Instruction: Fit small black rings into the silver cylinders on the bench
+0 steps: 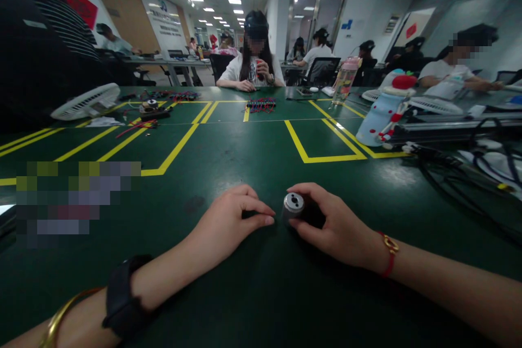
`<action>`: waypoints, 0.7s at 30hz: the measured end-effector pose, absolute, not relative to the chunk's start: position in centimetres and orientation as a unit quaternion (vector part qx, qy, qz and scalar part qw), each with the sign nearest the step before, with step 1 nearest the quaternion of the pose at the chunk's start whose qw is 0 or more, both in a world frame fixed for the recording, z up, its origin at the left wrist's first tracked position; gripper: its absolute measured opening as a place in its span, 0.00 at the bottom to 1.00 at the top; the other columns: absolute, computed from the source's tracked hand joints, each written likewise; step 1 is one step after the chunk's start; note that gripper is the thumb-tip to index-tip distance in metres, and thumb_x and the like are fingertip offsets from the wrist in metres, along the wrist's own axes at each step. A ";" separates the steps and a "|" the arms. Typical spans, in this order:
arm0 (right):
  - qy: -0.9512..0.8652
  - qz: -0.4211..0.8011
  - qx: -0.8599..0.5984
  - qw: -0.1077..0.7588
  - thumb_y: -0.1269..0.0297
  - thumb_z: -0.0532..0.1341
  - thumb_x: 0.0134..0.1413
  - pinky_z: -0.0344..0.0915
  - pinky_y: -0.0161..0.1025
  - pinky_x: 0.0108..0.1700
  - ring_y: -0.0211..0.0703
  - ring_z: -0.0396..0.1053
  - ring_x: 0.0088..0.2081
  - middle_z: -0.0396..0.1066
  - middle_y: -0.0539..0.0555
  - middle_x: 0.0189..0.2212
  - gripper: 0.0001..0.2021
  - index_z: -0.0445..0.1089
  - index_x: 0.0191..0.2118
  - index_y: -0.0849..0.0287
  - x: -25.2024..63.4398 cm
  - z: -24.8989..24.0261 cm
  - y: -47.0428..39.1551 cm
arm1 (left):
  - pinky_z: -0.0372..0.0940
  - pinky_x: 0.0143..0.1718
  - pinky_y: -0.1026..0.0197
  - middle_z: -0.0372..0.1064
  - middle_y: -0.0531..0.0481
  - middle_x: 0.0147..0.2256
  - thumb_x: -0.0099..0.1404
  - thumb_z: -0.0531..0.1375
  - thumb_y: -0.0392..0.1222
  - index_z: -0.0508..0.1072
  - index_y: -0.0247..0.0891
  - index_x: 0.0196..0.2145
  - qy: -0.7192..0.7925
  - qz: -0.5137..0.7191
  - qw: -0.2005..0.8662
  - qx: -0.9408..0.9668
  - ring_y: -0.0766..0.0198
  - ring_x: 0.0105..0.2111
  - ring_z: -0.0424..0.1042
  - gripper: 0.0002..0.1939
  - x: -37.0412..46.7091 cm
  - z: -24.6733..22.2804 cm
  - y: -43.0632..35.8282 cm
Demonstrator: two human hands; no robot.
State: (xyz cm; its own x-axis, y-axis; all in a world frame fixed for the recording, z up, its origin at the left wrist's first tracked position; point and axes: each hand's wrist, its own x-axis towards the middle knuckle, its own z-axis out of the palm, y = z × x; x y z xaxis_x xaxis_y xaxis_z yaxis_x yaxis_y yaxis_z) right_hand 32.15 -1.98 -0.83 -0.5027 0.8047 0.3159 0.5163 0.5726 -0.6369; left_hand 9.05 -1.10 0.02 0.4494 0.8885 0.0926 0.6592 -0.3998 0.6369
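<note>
A small metal cylinder (293, 206) stands upright on the dark green table (228, 147), its pale top face showing several dark holes. My right hand (334, 223) grips it from the right, the thumb at its near side and the forefinger at its far side. Just left of the cylinder, my left hand (232, 215) rests near the table with thumb and forefinger apart by a small gap at the tips. Nothing shows between those fingers, and they do not touch the cylinder.
A blue bottle (376, 118) and black cables (452, 179) are at the right. Farther back stand a clear bottle (346, 82), a wire bundle (261, 105) and a white fan (87, 102). Across the table sits a person (255, 60).
</note>
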 end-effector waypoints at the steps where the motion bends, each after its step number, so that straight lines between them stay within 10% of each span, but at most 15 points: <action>1: -0.833 0.238 -0.398 0.302 0.65 0.61 0.52 0.66 0.34 0.44 0.33 0.68 0.41 0.69 0.50 0.44 0.21 0.59 0.53 0.53 32.2 -0.8 -2.0 | 0.62 0.38 0.60 0.69 0.52 0.34 0.62 0.63 0.45 0.81 0.49 0.36 0.474 0.212 0.259 0.814 0.61 0.37 0.69 0.06 9.1 -0.3 -1.1; 13: -0.811 0.234 -0.448 0.295 0.60 0.61 0.51 0.67 0.36 0.43 0.36 0.69 0.41 0.69 0.52 0.43 0.19 0.62 0.49 0.55 33.6 0.2 -1.0 | 0.61 0.40 0.61 0.71 0.53 0.40 0.65 0.56 0.53 0.77 0.50 0.43 0.558 0.249 0.264 0.746 0.60 0.39 0.69 0.14 5.8 1.7 -1.2; 21: -0.654 0.010 -0.718 0.238 0.53 0.64 0.40 0.64 0.43 0.34 0.44 0.67 0.31 0.68 0.57 0.34 0.22 0.63 0.39 0.61 43.8 1.5 6.6 | 0.57 0.33 0.64 0.62 0.57 0.27 0.64 0.54 0.58 0.74 0.41 0.44 0.684 0.336 0.293 0.578 0.64 0.30 0.63 0.21 -0.4 1.4 -1.4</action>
